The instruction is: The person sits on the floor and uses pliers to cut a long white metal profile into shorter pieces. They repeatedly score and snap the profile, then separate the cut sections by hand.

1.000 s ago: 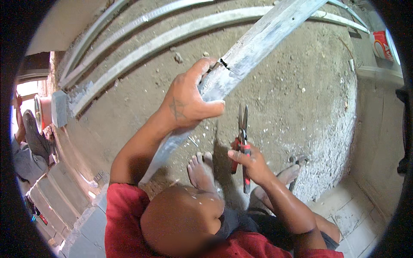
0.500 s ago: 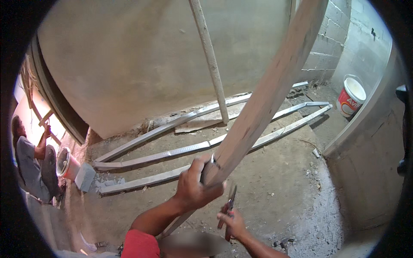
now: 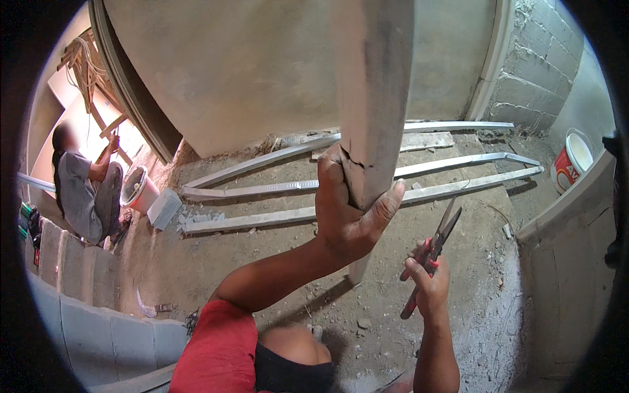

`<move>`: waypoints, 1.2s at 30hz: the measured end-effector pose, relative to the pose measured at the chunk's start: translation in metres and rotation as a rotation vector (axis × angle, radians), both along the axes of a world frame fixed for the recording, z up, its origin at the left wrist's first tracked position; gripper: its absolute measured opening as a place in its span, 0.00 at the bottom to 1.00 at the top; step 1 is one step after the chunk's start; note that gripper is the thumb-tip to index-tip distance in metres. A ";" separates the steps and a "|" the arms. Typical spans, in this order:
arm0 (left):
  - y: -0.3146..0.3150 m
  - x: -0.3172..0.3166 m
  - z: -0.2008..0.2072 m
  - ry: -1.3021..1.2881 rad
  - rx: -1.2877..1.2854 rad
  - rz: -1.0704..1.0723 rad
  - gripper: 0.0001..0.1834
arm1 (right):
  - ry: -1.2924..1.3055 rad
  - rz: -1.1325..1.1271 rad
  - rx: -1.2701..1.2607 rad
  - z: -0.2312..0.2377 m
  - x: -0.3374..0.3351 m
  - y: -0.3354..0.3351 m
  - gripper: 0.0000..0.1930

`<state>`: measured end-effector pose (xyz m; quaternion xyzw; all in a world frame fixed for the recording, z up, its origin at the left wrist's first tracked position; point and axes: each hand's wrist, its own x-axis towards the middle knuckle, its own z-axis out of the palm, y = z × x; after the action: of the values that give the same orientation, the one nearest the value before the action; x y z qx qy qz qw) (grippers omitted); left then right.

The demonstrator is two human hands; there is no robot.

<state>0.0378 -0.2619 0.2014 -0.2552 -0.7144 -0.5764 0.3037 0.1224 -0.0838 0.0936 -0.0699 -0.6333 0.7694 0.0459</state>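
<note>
My left hand is wrapped around a long grey metal profile that stands almost upright in front of me, its lower end near the dirt floor. A small cut shows in the profile's edge just above my fingers. To the right and lower, my right hand grips red-handled tin snips, blades slightly apart and pointing up, a short way from the profile without touching it.
Several more grey profiles lie on the dirt floor by the plastered wall. A person crouches at left near a bucket and a grey block. A white and red bucket stands at right by a low wall.
The view has swung up from the floor to the wall. The profile in my left hand has gone from slanted to nearly upright. The snips stay in my right hand.
</note>
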 end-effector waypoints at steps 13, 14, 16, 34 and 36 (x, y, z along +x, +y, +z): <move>0.010 0.042 -0.039 -0.270 0.333 -0.147 0.17 | 0.031 -0.219 0.878 -0.009 -0.019 0.018 0.31; 0.008 0.045 -0.045 -0.338 0.401 -0.150 0.17 | 0.059 -0.219 0.899 -0.013 -0.021 0.018 0.31; -0.003 0.051 -0.056 -0.495 0.414 -0.169 0.20 | 0.103 -0.214 0.929 -0.019 -0.024 0.020 0.31; -0.009 0.063 -0.284 -1.493 1.248 -0.208 0.25 | 0.012 -0.081 1.478 -0.141 -0.035 0.049 0.31; -0.006 0.066 -0.310 -1.562 1.306 -0.210 0.25 | -0.046 -0.030 1.506 -0.151 -0.036 0.048 0.31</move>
<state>0.1039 -0.2680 -0.1088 0.3457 -0.2335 -0.8821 -0.2189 0.0861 -0.0354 -0.0576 -0.0442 -0.9879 0.1258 0.0787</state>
